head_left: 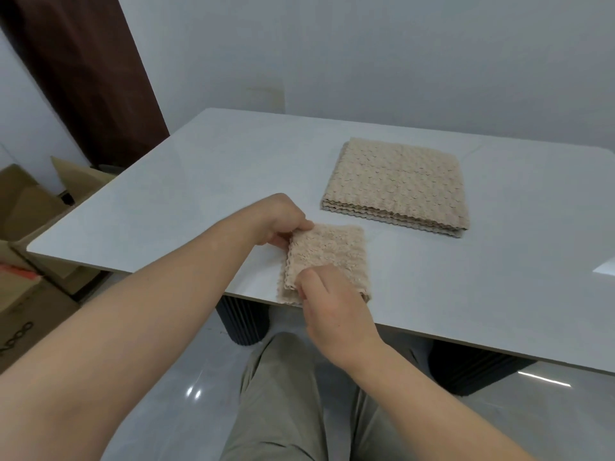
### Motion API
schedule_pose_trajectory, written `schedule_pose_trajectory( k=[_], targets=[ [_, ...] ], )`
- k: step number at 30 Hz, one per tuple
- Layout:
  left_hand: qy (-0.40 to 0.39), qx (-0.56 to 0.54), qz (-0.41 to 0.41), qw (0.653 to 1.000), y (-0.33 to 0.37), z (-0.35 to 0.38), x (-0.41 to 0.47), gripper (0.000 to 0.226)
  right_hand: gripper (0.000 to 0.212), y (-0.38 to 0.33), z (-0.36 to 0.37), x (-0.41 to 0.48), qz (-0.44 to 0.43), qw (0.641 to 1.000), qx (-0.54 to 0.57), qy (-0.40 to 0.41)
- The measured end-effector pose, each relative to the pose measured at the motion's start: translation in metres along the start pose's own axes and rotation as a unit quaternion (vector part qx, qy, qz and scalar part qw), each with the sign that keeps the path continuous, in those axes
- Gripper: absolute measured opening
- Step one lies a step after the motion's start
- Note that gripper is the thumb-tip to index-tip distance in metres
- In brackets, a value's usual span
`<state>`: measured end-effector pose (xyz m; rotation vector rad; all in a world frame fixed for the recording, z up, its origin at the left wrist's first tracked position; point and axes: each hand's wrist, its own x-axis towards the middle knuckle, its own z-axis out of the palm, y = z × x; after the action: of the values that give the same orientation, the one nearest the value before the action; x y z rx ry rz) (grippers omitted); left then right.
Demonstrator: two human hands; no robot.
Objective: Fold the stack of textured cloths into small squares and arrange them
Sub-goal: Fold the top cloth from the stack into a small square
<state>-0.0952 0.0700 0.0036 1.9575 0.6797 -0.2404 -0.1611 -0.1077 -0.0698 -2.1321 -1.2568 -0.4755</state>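
While left hand (281,221) pinches folded cloth (331,251), right hand (332,311) apparently grips its near edge.

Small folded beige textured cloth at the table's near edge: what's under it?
The white tabletop lies beneath the small folded beige textured cloth. The left hand and right hand pinch its left side; any fingertips beneath it are covered.

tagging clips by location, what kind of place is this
Probably a spare room or small workroom: a white table by a bare wall, open cardboard boxes on the floor beside it, a stack of cloths on top.
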Motion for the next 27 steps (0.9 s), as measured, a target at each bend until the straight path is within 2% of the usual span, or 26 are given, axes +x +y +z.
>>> schedule_pose_trajectory(
  k=[5,15,20,24,27],
  targets=[
    [0.015,-0.008,0.019,1.000,-0.011,-0.001,0.006,0.016,0.028,0.002,0.007,-0.001,0.001,1.000,0.008,-0.021],
    [0.065,0.063,0.088,0.992,-0.022,-0.002,0.012,0.018,0.025,0.006,0.017,-0.004,0.003,0.999,0.008,-0.040],
    [0.074,0.140,0.116,0.980,-0.021,-0.004,0.012,0.011,0.028,0.005,0.017,-0.005,0.004,0.999,0.009,-0.047],
    [0.063,0.257,0.120,0.957,-0.018,-0.009,0.006,0.020,0.031,0.002,0.011,-0.005,0.010,0.996,0.000,-0.093],
    [0.060,0.295,0.130,0.945,-0.019,-0.009,0.002,0.022,0.019,-0.006,-0.002,-0.001,0.027,0.991,0.005,-0.129]
  ],
)
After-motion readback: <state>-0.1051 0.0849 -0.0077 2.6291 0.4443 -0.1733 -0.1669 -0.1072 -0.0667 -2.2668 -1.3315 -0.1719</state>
